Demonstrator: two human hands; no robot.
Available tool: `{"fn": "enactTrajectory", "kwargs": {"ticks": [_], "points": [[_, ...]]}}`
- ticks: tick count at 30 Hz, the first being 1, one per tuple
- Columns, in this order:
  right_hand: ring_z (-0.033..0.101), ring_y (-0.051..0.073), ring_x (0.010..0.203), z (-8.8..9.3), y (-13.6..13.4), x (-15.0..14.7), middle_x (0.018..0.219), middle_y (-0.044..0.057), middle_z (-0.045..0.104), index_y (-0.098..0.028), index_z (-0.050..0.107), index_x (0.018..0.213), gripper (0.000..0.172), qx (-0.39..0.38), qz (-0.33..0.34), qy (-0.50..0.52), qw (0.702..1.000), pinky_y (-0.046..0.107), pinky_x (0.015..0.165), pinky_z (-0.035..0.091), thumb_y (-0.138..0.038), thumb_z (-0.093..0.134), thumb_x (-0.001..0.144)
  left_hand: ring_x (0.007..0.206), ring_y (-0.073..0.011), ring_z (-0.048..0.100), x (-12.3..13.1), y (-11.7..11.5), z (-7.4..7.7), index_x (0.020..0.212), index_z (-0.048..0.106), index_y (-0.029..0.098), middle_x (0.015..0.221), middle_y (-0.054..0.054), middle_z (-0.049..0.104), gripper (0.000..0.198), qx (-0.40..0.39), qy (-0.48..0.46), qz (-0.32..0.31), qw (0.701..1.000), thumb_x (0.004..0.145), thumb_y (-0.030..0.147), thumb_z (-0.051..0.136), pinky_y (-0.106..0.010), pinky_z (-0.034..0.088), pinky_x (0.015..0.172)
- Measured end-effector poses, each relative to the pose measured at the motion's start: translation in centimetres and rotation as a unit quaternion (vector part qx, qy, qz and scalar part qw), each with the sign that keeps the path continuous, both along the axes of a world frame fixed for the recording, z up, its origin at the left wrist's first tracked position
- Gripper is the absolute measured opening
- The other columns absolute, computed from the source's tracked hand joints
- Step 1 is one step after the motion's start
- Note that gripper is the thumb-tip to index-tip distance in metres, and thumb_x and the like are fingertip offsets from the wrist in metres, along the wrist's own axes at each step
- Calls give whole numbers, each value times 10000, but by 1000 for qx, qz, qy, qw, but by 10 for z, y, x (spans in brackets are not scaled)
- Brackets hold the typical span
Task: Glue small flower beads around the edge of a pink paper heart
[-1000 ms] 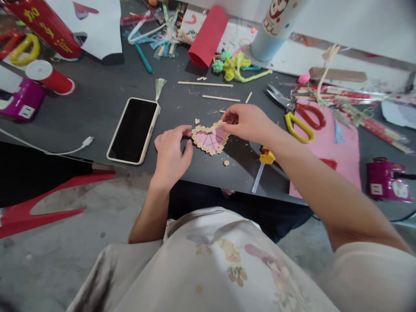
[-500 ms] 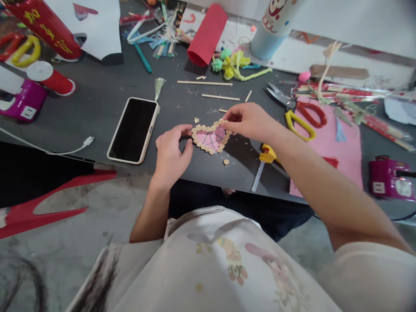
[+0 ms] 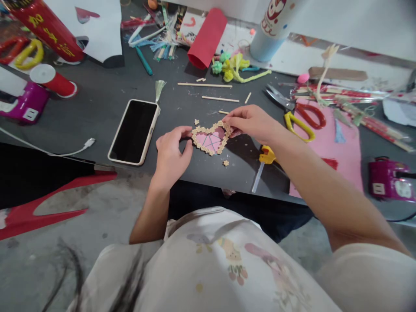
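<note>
On the dark table lies a heart-shaped craft piece (image 3: 211, 142), its border made of small beige flower-like bits around a pink middle crossed by dark lines. My left hand (image 3: 173, 151) is at its left side, thumb and forefinger apart, fingertips near or touching the border. With fingers pinched together, my right hand (image 3: 248, 123) grips the upper right border; its fingertips partly cover that edge, and any small bit between them is hidden. Two loose flower-like bits lie close by, one above the heart (image 3: 196, 122) and another loose bit (image 3: 225, 163) below it.
Left of the hands lies a phone (image 3: 133, 132). Thin wooden sticks (image 3: 221, 99) lie beyond the heart. To the right are scissors (image 3: 299, 117), pink paper (image 3: 344, 160) and a yellow-tipped glue gun with a clear stick (image 3: 267, 155). A blue-white bottle (image 3: 266, 39) stands behind.
My right fingertips have shifted slightly outward along the heart's upper right border, showing more of it. My left hand stays almost where it was.
</note>
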State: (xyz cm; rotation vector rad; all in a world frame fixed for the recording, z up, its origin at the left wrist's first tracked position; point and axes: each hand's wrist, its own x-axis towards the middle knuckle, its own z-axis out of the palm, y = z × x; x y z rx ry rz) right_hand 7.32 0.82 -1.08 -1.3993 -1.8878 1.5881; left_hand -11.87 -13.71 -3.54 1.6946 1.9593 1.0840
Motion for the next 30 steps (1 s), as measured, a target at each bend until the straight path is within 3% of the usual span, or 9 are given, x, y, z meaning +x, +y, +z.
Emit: {"fn": "enactTrajectory", "kwargs": {"ticks": [11, 18, 23, 30], "points": [[697, 192, 698, 0, -1, 0, 724, 41, 741, -231, 717, 726, 47, 27, 36, 6, 999, 372, 681, 624, -189, 735, 742, 1024, -189, 673, 1, 4, 3, 1144, 600, 212, 1047, -33, 731, 295, -15, -16, 7, 1000, 856, 176, 549, -378, 473, 975], [697, 216, 685, 3, -5, -1, 729, 51, 738, -199, 738, 803, 54, 129, 67, -70, 987, 421, 699, 585, -195, 692, 775, 1039, -201, 673, 5, 3, 10, 1155, 590, 237, 1033, -3, 747, 264, -31, 59, 48, 997, 897, 192, 551, -432, 362, 1030], [689, 229, 740, 6, -6, -1, 788, 63, 741, -194, 758, 835, 105, 219, 77, -143, 962, 416, 728, 544, -262, 714, 768, 1062, -214, 651, 3, 0, 10, 1119, 621, 246, 1080, -6, 732, 243, -24, 97, 41, 994, 891, 188, 562, -422, 359, 1005], [679, 212, 745, 4, -7, 0, 801, 47, 749, -203, 770, 868, 136, 249, 86, -155, 952, 368, 707, 511, -259, 684, 780, 1116, -241, 620, 4, -1, 7, 1107, 633, 251, 1141, -20, 718, 229, -26, 124, 31, 991, 894, 206, 561, -427, 356, 1006]]}}
